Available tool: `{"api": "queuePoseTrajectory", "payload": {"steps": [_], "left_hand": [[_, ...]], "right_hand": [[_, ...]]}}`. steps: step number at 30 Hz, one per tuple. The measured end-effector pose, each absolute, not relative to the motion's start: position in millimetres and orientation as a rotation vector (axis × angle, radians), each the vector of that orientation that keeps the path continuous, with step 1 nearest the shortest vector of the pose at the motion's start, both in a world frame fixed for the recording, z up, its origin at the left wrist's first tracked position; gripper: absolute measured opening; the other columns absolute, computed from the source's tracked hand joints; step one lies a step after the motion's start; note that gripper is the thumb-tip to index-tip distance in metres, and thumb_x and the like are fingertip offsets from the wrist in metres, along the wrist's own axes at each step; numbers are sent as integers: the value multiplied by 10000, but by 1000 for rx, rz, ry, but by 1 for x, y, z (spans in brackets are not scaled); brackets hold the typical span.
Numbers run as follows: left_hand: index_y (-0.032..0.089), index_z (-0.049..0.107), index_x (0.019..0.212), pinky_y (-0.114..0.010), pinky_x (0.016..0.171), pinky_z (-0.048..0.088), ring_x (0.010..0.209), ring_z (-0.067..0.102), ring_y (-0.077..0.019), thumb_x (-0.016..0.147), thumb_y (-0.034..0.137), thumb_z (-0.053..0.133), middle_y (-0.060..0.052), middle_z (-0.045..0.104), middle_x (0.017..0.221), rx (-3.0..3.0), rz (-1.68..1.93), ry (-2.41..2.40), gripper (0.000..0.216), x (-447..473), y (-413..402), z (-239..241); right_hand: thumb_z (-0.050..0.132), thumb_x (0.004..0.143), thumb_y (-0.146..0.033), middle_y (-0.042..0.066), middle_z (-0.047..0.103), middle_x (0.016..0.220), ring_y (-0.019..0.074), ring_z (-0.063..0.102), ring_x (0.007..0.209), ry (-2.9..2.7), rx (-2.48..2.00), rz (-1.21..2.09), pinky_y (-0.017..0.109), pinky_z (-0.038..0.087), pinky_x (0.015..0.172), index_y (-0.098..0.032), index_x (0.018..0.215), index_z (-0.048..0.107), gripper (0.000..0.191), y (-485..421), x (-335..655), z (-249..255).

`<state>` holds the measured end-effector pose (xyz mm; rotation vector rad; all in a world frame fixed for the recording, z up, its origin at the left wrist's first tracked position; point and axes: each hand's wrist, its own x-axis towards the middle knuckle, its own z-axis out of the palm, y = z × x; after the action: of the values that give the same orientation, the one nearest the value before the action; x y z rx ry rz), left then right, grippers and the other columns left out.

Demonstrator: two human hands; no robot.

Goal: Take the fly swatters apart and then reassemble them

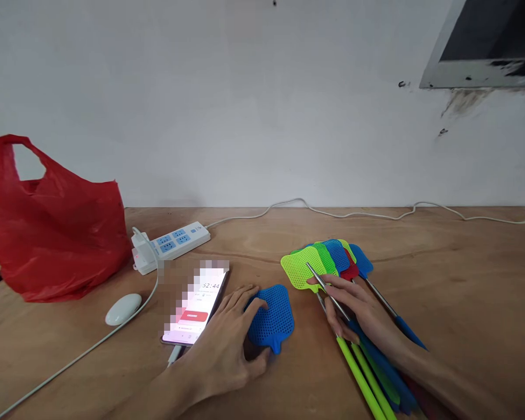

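Note:
A loose blue fly swatter head [273, 318] lies on the table with its neck pointing towards me. My left hand [227, 335] rests over its left side, fingers apart, index finger on the mesh and thumb by the neck. In my right hand [354, 309] is a fly swatter handle, a metal rod [311, 270] with a blue grip; its bare tip points up and left and carries no head. Beneath that hand is a fanned pile of fly swatters, with a yellow-green head [298, 265] on top and green, blue and red ones behind.
At the left stands a red plastic bag [65, 233]. A white power strip [181, 240], a white mouse-shaped object [123, 309] and a lit phone [196, 309] on a cable lie nearby. One white cord [354, 216] runs along the wall.

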<state>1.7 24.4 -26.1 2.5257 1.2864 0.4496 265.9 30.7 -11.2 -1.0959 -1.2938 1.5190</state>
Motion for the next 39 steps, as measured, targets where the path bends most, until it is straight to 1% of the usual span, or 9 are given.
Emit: {"api": "queuePoseTrajectory", "payload": {"steps": [3,6,11,14,17,22,29,33,39], "left_hand": [[198,553,1117,-559,987,429,1187,512,-376,687,310,755,-148,561,1268,2488,459,1304,488,3,25,-22],[200,543,1035,-529,882,465,1020,549,-335,654,387,805,-106,572,1109,2433,465,1345,499,7,26,-18],[213,510,1004,-462,780,495,931,553,-297,608,373,833,-69,529,1049,2393,489,1357,535,9,25,-18],[235,494,1112,-448,789,510,968,572,-296,629,348,820,-76,516,1129,2393,562,1319,594,7,24,-22],[264,460,1241,-486,897,496,1088,563,-325,630,347,837,-87,507,1226,2395,632,1291,723,5,23,-27],[286,468,1265,-510,887,500,1084,587,-344,614,395,880,-80,544,1229,2284,598,1353,778,3,25,-28],[317,497,1242,-499,944,478,1158,581,-337,801,343,736,-57,604,1279,1972,698,1272,501,-1,29,-31],[325,492,1260,-468,950,484,1213,539,-320,878,360,643,-52,567,1327,1863,818,1243,412,-2,31,-33],[286,499,1209,-418,919,505,1162,557,-287,887,440,641,-69,566,1254,1682,981,1230,385,-1,35,-26]], "right_hand": [[574,874,-517,-34,608,456,70,352,273,-1357,-1102,1548,198,205,319,-77,1215,571,557,33,266,-13],[586,851,-533,-38,593,433,71,340,264,-1374,-1102,1559,201,189,307,-57,1196,580,588,34,265,-13],[606,819,-561,-43,571,434,66,340,264,-1365,-1129,1539,200,187,301,-56,1141,629,599,35,264,-11],[613,816,-557,-34,593,505,46,348,259,-1365,-1131,1530,203,178,307,-74,1080,672,554,34,264,-12],[632,803,-540,-43,577,545,36,368,269,-1360,-1123,1534,204,189,319,-89,1030,695,509,33,265,-12],[630,807,-519,-61,562,555,43,376,277,-1387,-1116,1540,205,203,326,-117,1050,645,470,31,265,-8],[607,846,-482,-78,593,575,48,367,280,-1429,-1051,1510,197,211,340,-206,1034,480,357,31,266,-9],[590,865,-448,-67,617,597,45,379,284,-1444,-1027,1502,199,223,346,-193,1062,496,336,31,267,-11],[653,833,-398,-43,647,653,46,434,311,-1470,-1039,1503,192,263,340,-170,1046,573,322,31,267,-12]]}}
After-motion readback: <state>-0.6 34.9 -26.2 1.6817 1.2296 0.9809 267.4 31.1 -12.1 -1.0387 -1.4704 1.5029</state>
